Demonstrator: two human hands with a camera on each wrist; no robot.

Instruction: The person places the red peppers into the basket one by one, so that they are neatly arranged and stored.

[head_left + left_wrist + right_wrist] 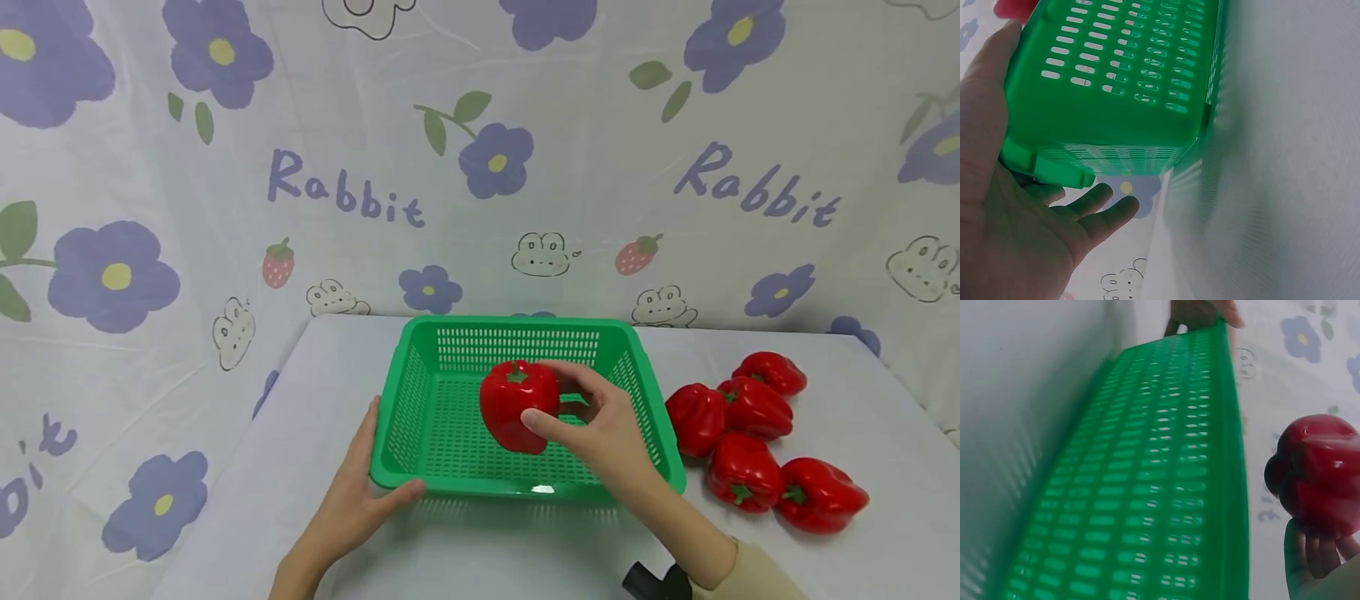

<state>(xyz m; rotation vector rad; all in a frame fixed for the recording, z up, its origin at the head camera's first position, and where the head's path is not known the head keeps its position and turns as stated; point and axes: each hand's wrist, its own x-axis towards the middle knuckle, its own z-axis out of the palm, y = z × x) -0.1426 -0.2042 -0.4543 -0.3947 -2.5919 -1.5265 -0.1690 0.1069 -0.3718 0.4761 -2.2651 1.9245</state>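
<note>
My right hand (592,421) holds a glossy red bell pepper (519,406) over the green plastic basket (480,483). The thumb lies on its near side, with the fingers behind it and the green stem facing up. From the right wrist view, the pepper (1322,472) shows its lobed end, level with or above the rim. My left hand (356,492) rests at the basket's front left corner, thumb on the front rim and fingers along the left side. In the left wrist view those fingers extend loosely past the corner. Through the slots, the basket floor appears bare.
Several more red bell peppers (752,408) lie grouped on the white table (885,417) right of the basket. A patterned cloth (585,167) hangs behind the table and on the left. Near the right forearm a black object (660,582) shows at the bottom edge.
</note>
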